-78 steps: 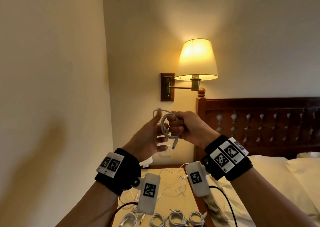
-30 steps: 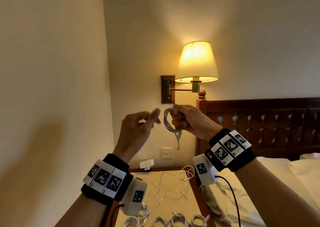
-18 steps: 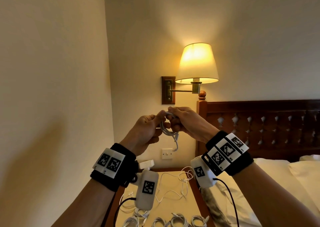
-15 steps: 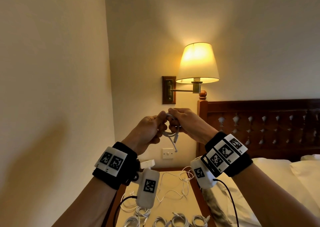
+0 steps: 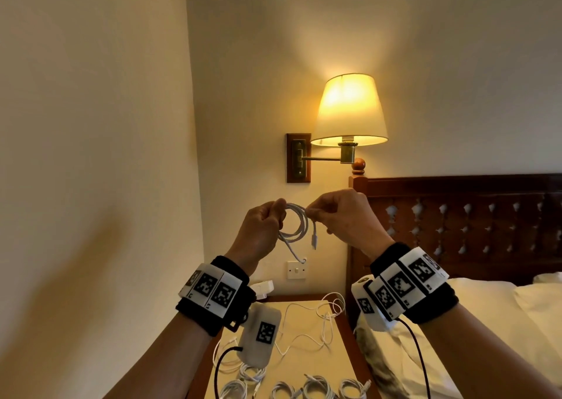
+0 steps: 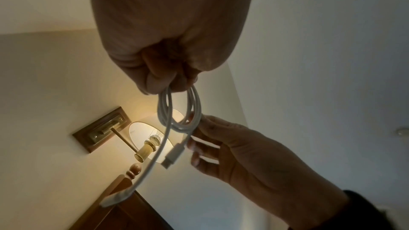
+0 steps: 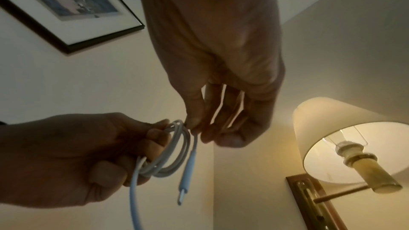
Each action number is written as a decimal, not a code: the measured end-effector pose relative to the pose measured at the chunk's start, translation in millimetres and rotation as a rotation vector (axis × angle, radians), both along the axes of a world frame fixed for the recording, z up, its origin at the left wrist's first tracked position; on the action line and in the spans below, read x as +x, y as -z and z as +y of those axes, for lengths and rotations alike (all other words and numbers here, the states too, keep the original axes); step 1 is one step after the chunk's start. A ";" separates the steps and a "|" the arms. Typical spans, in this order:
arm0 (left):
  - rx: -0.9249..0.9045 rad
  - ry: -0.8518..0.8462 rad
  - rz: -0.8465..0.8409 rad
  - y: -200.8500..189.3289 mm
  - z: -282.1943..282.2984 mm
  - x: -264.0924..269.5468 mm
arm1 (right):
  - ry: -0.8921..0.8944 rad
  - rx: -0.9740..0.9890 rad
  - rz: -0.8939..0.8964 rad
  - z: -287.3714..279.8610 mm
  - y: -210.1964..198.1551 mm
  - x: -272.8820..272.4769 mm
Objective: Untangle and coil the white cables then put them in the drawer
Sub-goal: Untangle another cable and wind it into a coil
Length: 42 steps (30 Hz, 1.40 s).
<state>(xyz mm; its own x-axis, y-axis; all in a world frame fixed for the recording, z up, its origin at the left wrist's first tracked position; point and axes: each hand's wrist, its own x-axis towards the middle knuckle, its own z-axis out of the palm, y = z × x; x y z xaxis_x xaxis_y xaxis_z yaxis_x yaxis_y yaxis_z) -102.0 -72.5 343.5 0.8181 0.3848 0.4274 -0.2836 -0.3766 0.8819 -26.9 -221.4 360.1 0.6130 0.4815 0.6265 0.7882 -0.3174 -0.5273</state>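
I hold a coiled white cable [image 5: 296, 225] [image 6: 183, 111] [image 7: 175, 151] up in the air in front of the wall. My left hand [image 5: 263, 227] [image 6: 163, 69] [image 7: 106, 153] grips the left side of the coil, fingers curled round its loops. My right hand [image 5: 340, 216] [image 7: 212, 120] [image 6: 221, 139] pinches the coil's top right edge between thumb and fingertips. One plug end [image 5: 315, 240] [image 6: 172, 155] [image 7: 184, 181] hangs below the right hand. The other end trails down from the left hand. A loose tangled white cable [image 5: 319, 319] lies on the bedside table [image 5: 304, 365]. No drawer is in view.
Several coiled white cables [image 5: 316, 388] lie in a row at the table's front edge. A lit wall lamp [image 5: 349, 113] hangs just above my hands. A dark wooden headboard [image 5: 471, 213] and a bed [image 5: 486, 322] are on the right. A wall stands close on the left.
My hands have drawn slightly apart and the coil has opened into a round loop between them. The left hand, which was off the cable a second ago, now grips it.
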 end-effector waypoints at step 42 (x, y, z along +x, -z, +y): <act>-0.380 0.103 -0.027 -2.3 -0.9 -7.2 | 0.210 -0.047 0.230 -1.5 46.0 -35.3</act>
<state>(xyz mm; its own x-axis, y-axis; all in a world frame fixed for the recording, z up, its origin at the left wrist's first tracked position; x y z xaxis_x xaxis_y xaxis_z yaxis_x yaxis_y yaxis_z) -109.2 -73.4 345.9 0.8509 0.4363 0.2926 -0.3282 0.0065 0.9446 -62.2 -222.9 314.1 0.8251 0.3546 0.4399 0.5647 -0.4893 -0.6646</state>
